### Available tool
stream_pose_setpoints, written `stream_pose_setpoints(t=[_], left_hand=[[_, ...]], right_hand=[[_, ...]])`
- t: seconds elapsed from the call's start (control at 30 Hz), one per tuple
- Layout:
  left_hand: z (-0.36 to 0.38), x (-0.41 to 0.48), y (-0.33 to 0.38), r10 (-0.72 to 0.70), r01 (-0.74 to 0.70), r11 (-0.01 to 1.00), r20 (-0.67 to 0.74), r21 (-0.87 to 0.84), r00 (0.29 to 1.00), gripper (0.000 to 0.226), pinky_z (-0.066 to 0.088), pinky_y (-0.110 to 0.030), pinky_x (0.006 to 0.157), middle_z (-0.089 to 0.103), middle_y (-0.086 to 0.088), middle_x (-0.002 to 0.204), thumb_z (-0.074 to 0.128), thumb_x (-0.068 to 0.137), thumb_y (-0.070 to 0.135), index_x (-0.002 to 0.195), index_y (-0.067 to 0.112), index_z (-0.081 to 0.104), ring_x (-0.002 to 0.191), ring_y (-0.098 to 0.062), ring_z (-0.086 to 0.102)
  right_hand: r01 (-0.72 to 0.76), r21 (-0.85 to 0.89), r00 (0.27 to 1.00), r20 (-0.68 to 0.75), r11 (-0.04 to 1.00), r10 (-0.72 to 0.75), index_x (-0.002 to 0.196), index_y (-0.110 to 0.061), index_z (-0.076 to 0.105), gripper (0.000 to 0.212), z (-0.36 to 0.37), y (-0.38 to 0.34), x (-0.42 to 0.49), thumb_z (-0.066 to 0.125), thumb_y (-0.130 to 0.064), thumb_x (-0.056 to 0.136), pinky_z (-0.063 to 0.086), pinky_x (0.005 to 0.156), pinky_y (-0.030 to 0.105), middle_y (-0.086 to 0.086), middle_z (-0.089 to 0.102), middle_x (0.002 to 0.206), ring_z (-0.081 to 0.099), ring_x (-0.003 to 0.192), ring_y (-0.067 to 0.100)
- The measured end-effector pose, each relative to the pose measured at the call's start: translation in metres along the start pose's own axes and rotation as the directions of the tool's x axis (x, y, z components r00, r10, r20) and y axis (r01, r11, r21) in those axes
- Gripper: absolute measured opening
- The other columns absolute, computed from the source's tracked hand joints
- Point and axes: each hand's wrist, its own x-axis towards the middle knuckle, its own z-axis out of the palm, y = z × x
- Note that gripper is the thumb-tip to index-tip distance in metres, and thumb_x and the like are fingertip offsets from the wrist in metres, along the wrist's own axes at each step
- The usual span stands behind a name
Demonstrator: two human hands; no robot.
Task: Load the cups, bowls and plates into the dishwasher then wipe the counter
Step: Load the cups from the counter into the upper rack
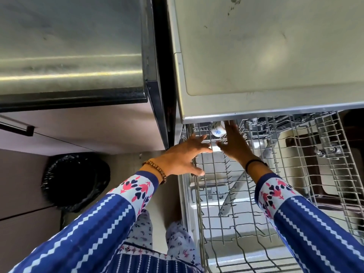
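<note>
Now | cup (217, 131) sits back-left in upper rack (307, 154), under tabletop (275, 56) edge | right grip (234, 143) wide, fingertips just beside cup | left grip (181, 156) wide, holding nothing | risk: my nudge could topple the cup.

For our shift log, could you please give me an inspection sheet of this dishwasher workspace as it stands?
Surface: beige counter top, a few dark marks near its far edge.
Job's things: grey wire dishwasher rack pulled out; one white cup with blue pattern at its back left, just under the counter's edge; no bowls or plates seen.
Clutter: nothing seen.
Grippers: left hand open, fingers spread over the rack's left rim; right hand open, straight fingers beside the cup.
Cables: nothing seen.
Surroundings: stainless steel appliance to the left; round bin with black liner on the floor.
</note>
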Motion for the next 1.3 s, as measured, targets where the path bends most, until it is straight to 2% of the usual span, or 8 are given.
stream_pose_setpoints(t=[0.13, 0.37, 0.47, 0.57, 0.7, 0.83, 1.03, 1.3], left_hand=[[0.000, -0.001, 0.005, -0.015, 0.016, 0.999, -0.020, 0.032, 1.000, 0.070, 0.014, -0.041, 0.119, 0.007, 0.002, 0.164, 0.071, 0.085, 0.038, 0.146, 0.031, 0.037, 0.150, -0.018, 0.002], [0.001, -0.024, 0.021, -0.080, 0.074, 0.997, -0.244, -0.033, 0.967, 0.058, 0.040, -0.030, 0.104, 0.043, -0.002, 0.146, 0.069, 0.089, 0.028, 0.142, 0.024, 0.045, 0.130, -0.018, 0.046], [-0.003, -0.048, 0.025, -0.164, 0.125, 0.983, -0.333, -0.136, 0.929, 0.062, 0.041, -0.038, 0.109, 0.044, -0.001, 0.149, 0.069, 0.087, 0.024, 0.144, 0.022, 0.042, 0.134, -0.019, 0.044], [-0.014, -0.083, 0.029, -0.211, 0.125, 0.967, -0.420, -0.222, 0.882, 0.061, 0.043, -0.034, 0.106, 0.051, 0.001, 0.143, 0.068, 0.087, 0.023, 0.143, 0.022, 0.045, 0.129, -0.019, 0.050], [-0.037, -0.135, 0.022, -0.259, 0.158, 0.961, -0.547, -0.225, 0.796, 0.060, 0.042, -0.032, 0.104, 0.054, 0.003, 0.141, 0.069, 0.087, 0.027, 0.143, 0.025, 0.046, 0.128, -0.017, 0.049], [-0.062, -0.178, 0.005, -0.284, 0.162, 0.957, -0.664, -0.241, 0.692, 0.056, 0.045, -0.034, 0.103, 0.057, 0.009, 0.137, 0.067, 0.088, 0.031, 0.140, 0.027, 0.047, 0.125, -0.011, 0.052], [-0.117, -0.230, -0.031, -0.384, 0.091, 0.917, -0.801, -0.388, 0.459, 0.051, 0.049, -0.031, 0.096, 0.064, 0.018, 0.123, 0.070, 0.087, 0.030, 0.134, 0.032, 0.051, 0.117, -0.002, 0.057], [-0.199, -0.274, -0.117, -0.521, 0.010, 0.840, -0.800, -0.543, 0.298, 0.045, 0.049, -0.031, 0.096, 0.067, 0.018, 0.117, 0.073, 0.084, 0.028, 0.126, 0.032, 0.058, 0.112, 0.003, 0.059]], right_hand=[[0.059, -0.014, 0.998, -0.017, 0.998, -0.059, 0.159, -0.016, 0.008, 0.085, -0.004, -0.006, -0.016, 0.064, -0.024, 0.095, 0.018, 0.119, 0.035, 0.005, 0.004, 0.167, 0.008, 0.153, 0.025], [0.022, 0.117, 1.000, -0.005, 0.993, -0.022, 0.149, -0.016, 0.039, 0.055, -0.017, -0.059, -0.076, 0.057, -0.030, 0.099, 0.033, 0.117, 0.039, 0.006, 0.042, 0.153, 0.037, 0.142, 0.025], [0.161, 0.177, 0.986, -0.078, 0.971, -0.149, 0.135, -0.013, 0.053, 0.040, -0.024, -0.086, -0.107, 0.060, -0.025, 0.097, 0.049, 0.103, 0.042, 0.010, 0.060, 0.134, 0.058, 0.121, 0.026], [0.215, 0.248, 0.976, -0.095, 0.945, -0.197, 0.129, -0.013, 0.059, 0.034, -0.036, -0.121, -0.133, 0.062, -0.024, 0.098, 0.056, 0.088, 0.031, 0.008, 0.066, 0.124, 0.064, 0.104, 0.015], [0.257, 0.389, 0.966, -0.094, 0.885, -0.239, 0.126, -0.013, 0.061, 0.030, -0.052, -0.174, -0.149, 0.062, -0.023, 0.097, 0.059, 0.080, 0.030, 0.003, 0.068, 0.119, 0.067, 0.099, 0.014], [0.382, 0.375, 0.924, -0.119, 0.845, -0.365, 0.118, -0.020, 0.063, 0.023, -0.067, -0.230, -0.144, 0.063, -0.025, 0.096, 0.047, 0.073, 0.003, -0.008, 0.068, 0.104, 0.062, 0.086, -0.003], [0.553, 0.391, 0.824, -0.127, 0.736, -0.552, 0.110, -0.019, 0.065, 0.016, -0.087, -0.328, -0.109, 0.065, -0.024, 0.095, 0.055, 0.073, 0.022, -0.007, 0.072, 0.097, 0.070, 0.082, 0.007], [0.572, 0.381, 0.799, -0.058, 0.727, -0.598, 0.110, -0.018, 0.063, 0.016, -0.081, -0.465, -0.044, 0.066, -0.023, 0.095, 0.060, 0.071, 0.034, -0.004, 0.073, 0.089, 0.072, 0.070, 0.005]])
